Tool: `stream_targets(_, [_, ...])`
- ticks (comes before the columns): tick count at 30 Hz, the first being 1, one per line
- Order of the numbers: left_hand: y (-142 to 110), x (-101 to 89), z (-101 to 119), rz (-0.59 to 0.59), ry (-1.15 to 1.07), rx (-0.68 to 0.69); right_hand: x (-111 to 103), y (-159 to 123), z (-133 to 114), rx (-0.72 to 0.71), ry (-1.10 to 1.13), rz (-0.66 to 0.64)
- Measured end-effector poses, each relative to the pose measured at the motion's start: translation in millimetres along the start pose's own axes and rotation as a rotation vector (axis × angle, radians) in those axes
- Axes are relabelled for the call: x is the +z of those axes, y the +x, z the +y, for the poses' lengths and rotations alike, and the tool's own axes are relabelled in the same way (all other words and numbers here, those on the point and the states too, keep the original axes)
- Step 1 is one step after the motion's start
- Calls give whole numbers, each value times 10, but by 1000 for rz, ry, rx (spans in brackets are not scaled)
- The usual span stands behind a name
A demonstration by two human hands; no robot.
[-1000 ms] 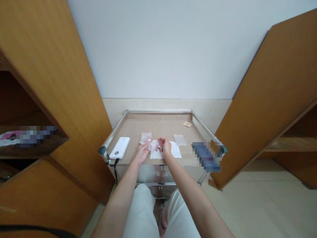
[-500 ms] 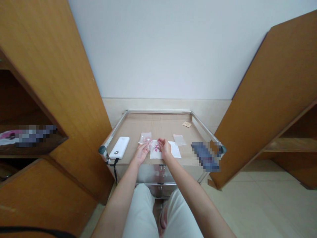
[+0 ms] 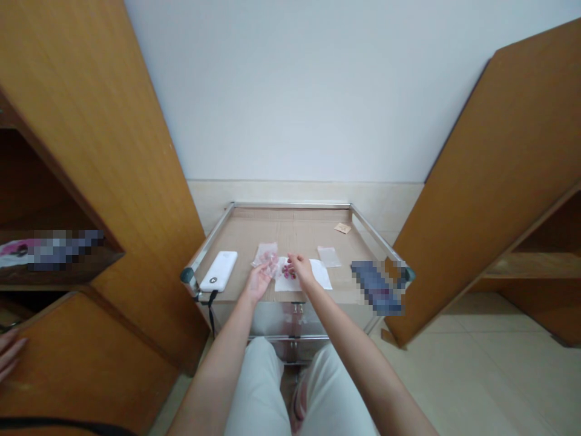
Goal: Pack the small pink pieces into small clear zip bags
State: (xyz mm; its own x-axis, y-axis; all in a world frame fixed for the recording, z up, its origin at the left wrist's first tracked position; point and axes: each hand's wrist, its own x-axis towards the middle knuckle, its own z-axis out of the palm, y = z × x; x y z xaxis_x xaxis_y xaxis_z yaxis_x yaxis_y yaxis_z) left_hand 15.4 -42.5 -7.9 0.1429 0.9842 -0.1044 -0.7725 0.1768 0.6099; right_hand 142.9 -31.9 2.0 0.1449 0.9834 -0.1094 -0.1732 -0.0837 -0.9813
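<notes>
My left hand (image 3: 259,282) is closed on the lower edge of a crinkled clear plastic bag (image 3: 267,261) that looks pinkish. Just to its right lies a white sheet (image 3: 321,275), bearing a cluster of small dark red and pink pieces (image 3: 287,271). Over the right side of that cluster is my right hand (image 3: 301,267), its fingers curled together. Whatever sits at its fingertips is too small to make out. Beyond the sheet rests a flat clear packet (image 3: 329,256).
The metal-framed table (image 3: 290,204) has raised rails. On it are a white power bank (image 3: 219,271) with a black strap, a small tan card (image 3: 342,228) and a blurred-out dark item (image 3: 377,287). Wooden cabinets flank both sides. Another person's hand (image 3: 9,354) shows at the left edge.
My right hand's fingers have curled in from a looser, cupped shape. My left hand has shifted slightly left and lower under the bag. Another person's hand has appeared at the left edge.
</notes>
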Motion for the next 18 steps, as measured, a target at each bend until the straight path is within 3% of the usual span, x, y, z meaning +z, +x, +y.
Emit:
stream_targets(7, [-31, 4, 34, -60, -41, -29, 39, -124, -65, -84, -299, -181])
stream_targets(18, [0, -84, 36, -131, -70, -62, 1, -127, -186, -65, -114, -130])
